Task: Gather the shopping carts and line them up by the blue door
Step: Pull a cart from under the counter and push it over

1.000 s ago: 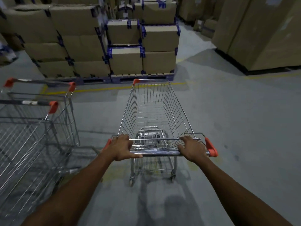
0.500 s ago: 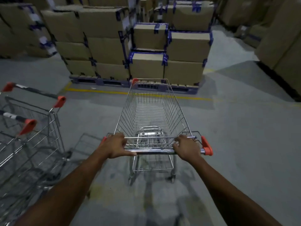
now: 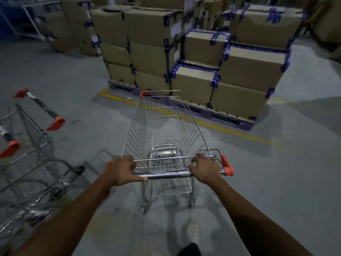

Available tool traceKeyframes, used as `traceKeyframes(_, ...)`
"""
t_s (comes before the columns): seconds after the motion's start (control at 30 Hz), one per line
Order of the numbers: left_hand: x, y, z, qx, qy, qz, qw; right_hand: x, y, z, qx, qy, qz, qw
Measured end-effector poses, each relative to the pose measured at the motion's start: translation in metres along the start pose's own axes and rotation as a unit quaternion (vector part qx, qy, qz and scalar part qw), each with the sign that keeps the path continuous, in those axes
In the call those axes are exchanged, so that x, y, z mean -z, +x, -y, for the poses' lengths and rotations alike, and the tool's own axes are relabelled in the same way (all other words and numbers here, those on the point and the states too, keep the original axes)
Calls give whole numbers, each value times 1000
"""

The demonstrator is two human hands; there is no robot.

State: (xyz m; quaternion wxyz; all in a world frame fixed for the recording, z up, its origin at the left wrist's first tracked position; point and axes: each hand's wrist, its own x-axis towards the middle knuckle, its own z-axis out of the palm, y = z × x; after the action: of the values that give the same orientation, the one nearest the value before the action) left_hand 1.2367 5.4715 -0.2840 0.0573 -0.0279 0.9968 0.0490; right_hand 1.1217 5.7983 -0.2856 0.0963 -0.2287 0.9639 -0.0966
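Held cart: the shopping cart (image 3: 191, 130) is standing on the floor (image 3: 276, 182) directly ahead of the person, mid-floor, with its wire basket carrying nothing.
Long axis: the basket is running straight away from the handle bar (image 3: 166, 174), and its nose is pointing at the stacked cartons (image 3: 193, 61) just beyond the yellow line (image 3: 221, 129).
Left grip: the left grip (image 3: 121, 170) is wrapping the bar near its left end, with the fingers curling over the top and the thumb lying along the bar toward the middle.
Right grip: the right grip (image 3: 204, 169) is closing round the bar near its right end, just inside the orange end cap (image 3: 227, 166).
Arms: both forearms are reaching forward, nearly straight and about level, so neither grip is leading on the bar.
Parked carts: two nested carts (image 3: 35, 137) are standing at the left edge of the floor, to the left of the held cart's handle and apart from it; the left grip is lying nearer to them.
Blue surface: a blue panel (image 3: 7, 15) is showing at the far left corner of the floor; whether it is the door cannot be told.
Deciding relation: the parked carts and the blue panel are lying left of the grips while the cart's axis is aiming ahead, so the nose is probably needing a leftward swing, the right grip pushing and the left grip holding back as pivot.
Risk: the pallet is lying close ahead of the nose, leaving little room for a wide turn.
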Motion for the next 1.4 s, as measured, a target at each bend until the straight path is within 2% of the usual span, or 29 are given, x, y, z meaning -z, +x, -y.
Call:
traceKeyframes(0.33, 13, 147, -11, 96, -17, -25, 995, 46, 196, -67, 83, 43, 41, 995)
traceKeyframes(0.83, 29, 334, -77, 276, -26, 5, 961, 108, 462, -158, 222, -32, 90, 970)
traceKeyframes(1.17, 42, 445, -105, 393, -54, -47, 917, 140, 621, -178, 362, -75, 119, 922)
traceKeyframes(1.4, 45, 504, -106, 474, -66, -30, 877, 150, 717, -158, 440, -106, 104, 886)
